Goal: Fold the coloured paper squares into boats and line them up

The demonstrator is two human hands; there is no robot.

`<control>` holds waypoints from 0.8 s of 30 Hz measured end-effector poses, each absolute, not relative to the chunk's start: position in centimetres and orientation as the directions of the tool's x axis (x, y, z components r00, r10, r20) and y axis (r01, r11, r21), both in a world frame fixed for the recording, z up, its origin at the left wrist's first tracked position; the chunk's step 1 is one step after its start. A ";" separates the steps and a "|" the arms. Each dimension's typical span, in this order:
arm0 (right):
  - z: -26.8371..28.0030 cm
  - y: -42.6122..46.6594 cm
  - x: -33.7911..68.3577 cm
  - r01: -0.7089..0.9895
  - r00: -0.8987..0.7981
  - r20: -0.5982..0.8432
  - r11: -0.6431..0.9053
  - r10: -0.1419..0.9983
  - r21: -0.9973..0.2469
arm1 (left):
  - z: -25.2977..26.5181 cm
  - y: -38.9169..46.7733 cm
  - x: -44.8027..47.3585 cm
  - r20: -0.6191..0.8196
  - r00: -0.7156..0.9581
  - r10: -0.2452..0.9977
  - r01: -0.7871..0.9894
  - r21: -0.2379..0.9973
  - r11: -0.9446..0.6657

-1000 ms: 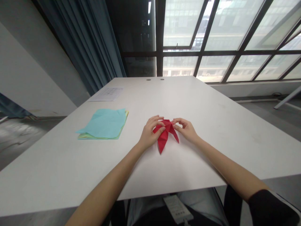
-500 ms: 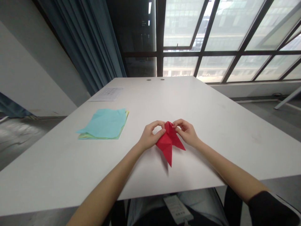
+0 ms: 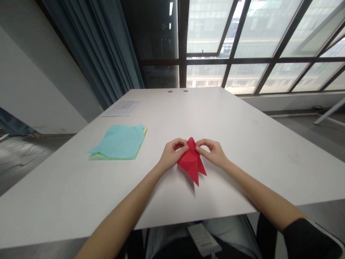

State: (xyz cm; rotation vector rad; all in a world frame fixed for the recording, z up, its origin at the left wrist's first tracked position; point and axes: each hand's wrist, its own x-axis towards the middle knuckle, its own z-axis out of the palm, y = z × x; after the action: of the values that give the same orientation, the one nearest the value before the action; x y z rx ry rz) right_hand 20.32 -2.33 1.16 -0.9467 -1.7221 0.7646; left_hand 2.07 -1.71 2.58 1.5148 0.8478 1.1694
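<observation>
A piece of folded red paper (image 3: 191,162) is held between my two hands just above the white table (image 3: 226,122). Two pointed flaps of it hang toward me, and a narrow rounded tip points away. My left hand (image 3: 171,154) pinches its left edge near the tip, thumb on top. On the other side, my right hand (image 3: 212,153) grips the right edge with thumb and forefinger. Both sets of fingertips are partly hidden behind the paper.
To the left lies a stack of coloured paper sheets (image 3: 118,142), light blue on top with yellow-green beneath. Behind it is a printed white sheet (image 3: 122,108). Two round table holes (image 3: 170,91) sit at the far edge. A badge (image 3: 204,240) hangs below the near edge.
My right thumb and forefinger have shifted onto the paper's right edge. The two hanging flaps have drawn closer together, and the paper's front faces up more broadly.
</observation>
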 end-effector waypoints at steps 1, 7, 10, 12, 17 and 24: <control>1.2 -2.3 20.3 0.270 -0.205 0.459 0.501 0.864 -0.822 | 2.6 -1.7 2.1 0.245 0.295 0.924 -0.039 0.969 -0.244; 1.3 -2.2 20.6 0.244 -0.217 0.391 0.437 0.895 -0.866 | 3.3 -1.4 1.4 0.066 0.392 0.918 -0.065 0.997 -0.044; 1.5 -2.2 20.6 0.119 -0.247 0.297 0.333 0.922 -0.935 | 3.7 -1.5 0.9 -0.055 0.457 0.888 -0.080 0.991 0.103; 1.7 -2.2 20.6 0.060 -0.266 0.237 0.262 0.934 -0.963 | 4.0 -1.6 0.8 -0.123 0.508 0.853 -0.095 0.976 0.198; 1.9 -2.2 20.3 0.015 -0.297 0.137 0.149 0.945 -0.989 | 4.1 -1.8 0.7 -0.192 0.532 0.824 -0.117 0.948 0.296; 1.6 -1.7 20.7 0.114 -0.289 0.118 0.157 0.950 -0.981 | 3.1 -1.0 0.5 -0.221 0.448 0.866 -0.056 0.960 0.274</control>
State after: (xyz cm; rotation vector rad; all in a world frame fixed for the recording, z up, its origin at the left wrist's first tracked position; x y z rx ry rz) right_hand 20.67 -1.66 1.57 -1.0531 -1.5829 1.2380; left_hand 0.51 -0.97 3.11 1.1211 0.9050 0.7499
